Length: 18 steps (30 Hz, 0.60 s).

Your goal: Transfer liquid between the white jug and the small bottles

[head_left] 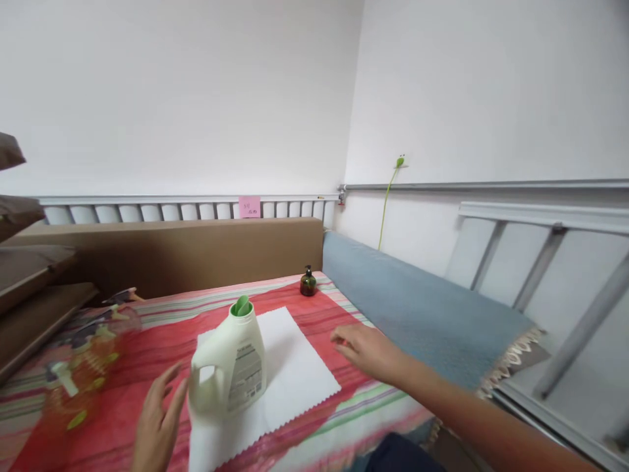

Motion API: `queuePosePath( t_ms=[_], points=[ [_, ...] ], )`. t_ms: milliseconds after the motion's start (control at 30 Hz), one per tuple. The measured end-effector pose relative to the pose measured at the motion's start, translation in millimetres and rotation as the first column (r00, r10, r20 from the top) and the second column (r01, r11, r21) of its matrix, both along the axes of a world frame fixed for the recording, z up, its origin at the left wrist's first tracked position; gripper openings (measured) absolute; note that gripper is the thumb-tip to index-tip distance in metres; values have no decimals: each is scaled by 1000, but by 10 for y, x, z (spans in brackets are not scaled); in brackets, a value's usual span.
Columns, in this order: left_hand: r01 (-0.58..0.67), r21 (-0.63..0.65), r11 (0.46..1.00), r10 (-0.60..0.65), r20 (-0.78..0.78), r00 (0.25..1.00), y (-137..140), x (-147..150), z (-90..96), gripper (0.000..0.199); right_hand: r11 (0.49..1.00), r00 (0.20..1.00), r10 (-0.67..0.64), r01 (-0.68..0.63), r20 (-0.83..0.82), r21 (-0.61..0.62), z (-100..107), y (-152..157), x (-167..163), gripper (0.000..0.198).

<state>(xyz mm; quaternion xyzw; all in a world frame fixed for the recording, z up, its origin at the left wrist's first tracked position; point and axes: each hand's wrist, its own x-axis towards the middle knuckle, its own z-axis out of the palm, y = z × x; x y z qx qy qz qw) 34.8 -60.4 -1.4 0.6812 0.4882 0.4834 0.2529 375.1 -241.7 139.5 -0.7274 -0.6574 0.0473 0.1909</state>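
A pale, off-white detergent jug (248, 367) stands upright, its green pouring spout (242, 306) uncovered at the top. Beneath it lies a white cloth (299, 367) with zigzag edges. My left hand (160, 413) is beside the jug's handle side, thumb and fingers apart and nothing in them. I see no clear contact between that hand and the jug. To the right of the cloth hovers my right hand (363, 347), fingers loosely bent and no object visible in it. Farther back stands a dark green pump bottle (308, 283).
Several blurred spray bottles with orange liquid (93, 354) stand at the left on the red striped tablecloth (167, 337). Cardboard boxes (39, 275) are stacked beyond them. A brown board (206, 259) bounds the back, and a blue padded cover (417, 308) the right side.
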Motion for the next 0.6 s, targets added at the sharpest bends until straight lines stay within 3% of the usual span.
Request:
queuePosePath(
  t_ms=[100,233,433,600],
  points=[
    [76,83,994,-74,-34,997,76,250,88,58,997,995,-58,54,-77,-50,-600,166,460,18],
    [18,64,998,-16,-24,1000,211,432,139,52,994,977,-82,68,-194,-80,-1164,338,748,18],
    [-73,-104,992,76,18,997,509,567,113,48,989,941,-143,128,-306,-70,-1602,668,955,20],
    [-117,43,992,119,-43,992,770,607,24,42,976,912,-218,210,-348,-59,-1786,1087,1321,14]
  ],
)
